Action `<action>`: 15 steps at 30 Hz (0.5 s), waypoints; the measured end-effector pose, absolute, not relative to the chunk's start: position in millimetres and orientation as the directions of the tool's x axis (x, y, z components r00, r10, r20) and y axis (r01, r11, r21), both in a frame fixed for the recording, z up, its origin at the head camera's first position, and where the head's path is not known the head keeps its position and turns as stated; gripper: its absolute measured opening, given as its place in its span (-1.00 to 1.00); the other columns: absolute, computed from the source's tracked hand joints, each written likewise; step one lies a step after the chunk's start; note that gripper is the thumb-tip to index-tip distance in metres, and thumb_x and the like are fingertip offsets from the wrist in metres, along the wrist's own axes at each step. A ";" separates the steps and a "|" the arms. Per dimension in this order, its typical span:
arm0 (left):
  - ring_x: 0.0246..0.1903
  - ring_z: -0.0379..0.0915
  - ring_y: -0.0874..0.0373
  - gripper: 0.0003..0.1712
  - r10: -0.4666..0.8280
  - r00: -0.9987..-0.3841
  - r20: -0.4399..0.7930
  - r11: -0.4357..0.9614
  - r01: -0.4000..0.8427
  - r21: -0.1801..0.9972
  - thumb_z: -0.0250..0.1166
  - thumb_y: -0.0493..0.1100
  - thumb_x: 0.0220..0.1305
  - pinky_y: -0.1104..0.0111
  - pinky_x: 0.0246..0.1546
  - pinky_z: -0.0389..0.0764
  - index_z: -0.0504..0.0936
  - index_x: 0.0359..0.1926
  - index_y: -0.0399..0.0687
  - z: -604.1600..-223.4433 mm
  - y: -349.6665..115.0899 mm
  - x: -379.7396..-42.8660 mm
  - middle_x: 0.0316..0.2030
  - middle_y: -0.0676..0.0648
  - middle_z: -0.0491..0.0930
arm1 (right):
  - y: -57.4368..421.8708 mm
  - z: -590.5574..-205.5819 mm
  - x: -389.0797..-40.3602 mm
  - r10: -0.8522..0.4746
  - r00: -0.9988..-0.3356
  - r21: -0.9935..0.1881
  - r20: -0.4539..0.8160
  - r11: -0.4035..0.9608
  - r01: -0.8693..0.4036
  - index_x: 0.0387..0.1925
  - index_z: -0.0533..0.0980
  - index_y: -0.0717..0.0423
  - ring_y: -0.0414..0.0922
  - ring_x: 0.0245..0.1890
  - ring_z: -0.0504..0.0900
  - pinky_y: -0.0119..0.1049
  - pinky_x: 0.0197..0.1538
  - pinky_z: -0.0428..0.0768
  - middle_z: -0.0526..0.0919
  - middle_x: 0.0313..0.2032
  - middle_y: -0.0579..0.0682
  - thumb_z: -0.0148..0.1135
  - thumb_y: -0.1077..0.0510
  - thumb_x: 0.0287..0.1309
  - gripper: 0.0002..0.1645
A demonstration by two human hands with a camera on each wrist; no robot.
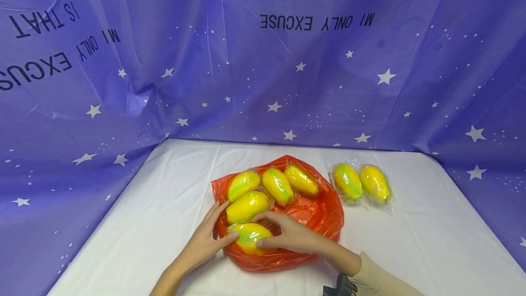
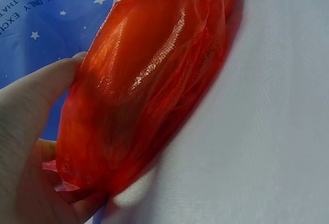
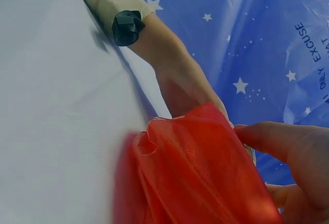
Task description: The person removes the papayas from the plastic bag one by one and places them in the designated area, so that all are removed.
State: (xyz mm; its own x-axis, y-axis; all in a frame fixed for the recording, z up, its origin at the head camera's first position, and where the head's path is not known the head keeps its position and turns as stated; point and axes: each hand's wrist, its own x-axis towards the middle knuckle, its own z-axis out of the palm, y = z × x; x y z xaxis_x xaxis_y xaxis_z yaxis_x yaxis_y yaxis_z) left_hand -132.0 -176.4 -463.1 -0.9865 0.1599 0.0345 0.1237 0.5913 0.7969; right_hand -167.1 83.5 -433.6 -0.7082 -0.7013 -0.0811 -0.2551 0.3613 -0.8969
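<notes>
**Near fruit (image 1: 249, 235) gripped inside bag (image 1: 328, 223); loose pair (image 1: 348, 182) outside**

Location: near fruit lies at lower middle of frame, over the bag's near left part, long axis roughly level.

Right hand (image 1: 289, 236): thumb on the fruit's near side, fingers curled along its far side; gripping it at the right end. Left hand (image 1: 203, 240): fingers spread and fairly straight along the bag's left edge, thumb tip at the fruit's left end; no grip seen. Left wrist view: thumb at the bag's edge, other fingers partly hidden.

Second fruit (image 1: 248, 207) sits just above near fruit in frame; three far fruits (image 1: 278, 187) line the bag's upper side. Loose pair: upper right of the bag, on white cloth (image 1: 431, 232), side by side.

Step in hand (judgement): placing or adjusting near fruit within the bag. Cannot tell whether it is being set down or picked up.

Next move (judgement): calls for a steady left edge while the right hand seats or frees the fruit; slack film could drag with the fingers.
</notes>
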 end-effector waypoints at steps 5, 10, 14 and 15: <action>0.40 -0.07 -0.25 -0.03 0.159 -0.987 0.039 0.592 0.127 0.796 0.35 0.26 0.12 -0.23 0.25 0.12 0.16 0.47 0.13 -463.0 -177.0 -131.4 0.48 -0.22 -0.08 | 86.8 -431.1 -166.2 -0.689 -0.719 -0.905 -0.095 0.361 -0.226 0.11 0.46 -0.30 -0.21 0.05 0.49 -0.14 0.12 0.47 0.55 0.03 -0.30 0.36 -0.08 0.13 -0.51; 0.40 -0.06 -0.26 -0.03 0.165 -0.985 0.048 0.585 0.137 0.799 0.36 0.24 0.12 -0.23 0.25 0.13 0.16 0.47 0.13 -462.9 -177.1 -131.7 0.48 -0.23 -0.09 | 91.7 -428.4 -165.1 -0.682 -0.724 -0.901 -0.102 0.372 -0.223 0.10 0.47 -0.33 -0.20 0.09 0.47 -0.11 0.13 0.47 0.54 0.05 -0.31 0.35 -0.08 0.13 -0.52; 0.40 -0.07 -0.26 -0.02 0.171 -0.984 0.052 0.588 0.144 0.796 0.36 0.24 0.12 -0.23 0.25 0.12 0.15 0.48 0.14 -463.7 -177.5 -132.1 0.48 -0.23 -0.10 | 96.8 -427.0 -163.3 -0.676 -0.731 -0.891 -0.099 0.386 -0.237 0.11 0.46 -0.36 -0.21 0.11 0.47 -0.06 0.14 0.46 0.53 0.06 -0.34 0.34 -0.12 0.13 -0.51; 0.40 -0.07 -0.26 -0.01 0.172 -0.984 0.053 0.591 0.146 0.793 0.37 0.24 0.11 -0.24 0.25 0.12 0.15 0.48 0.14 -464.0 -177.5 -132.2 0.48 -0.23 -0.10 | 98.1 -426.7 -162.8 -0.676 -0.731 -0.891 -0.096 0.385 -0.239 0.12 0.46 -0.36 -0.20 0.11 0.47 -0.04 0.15 0.46 0.54 0.05 -0.34 0.34 -0.13 0.13 -0.51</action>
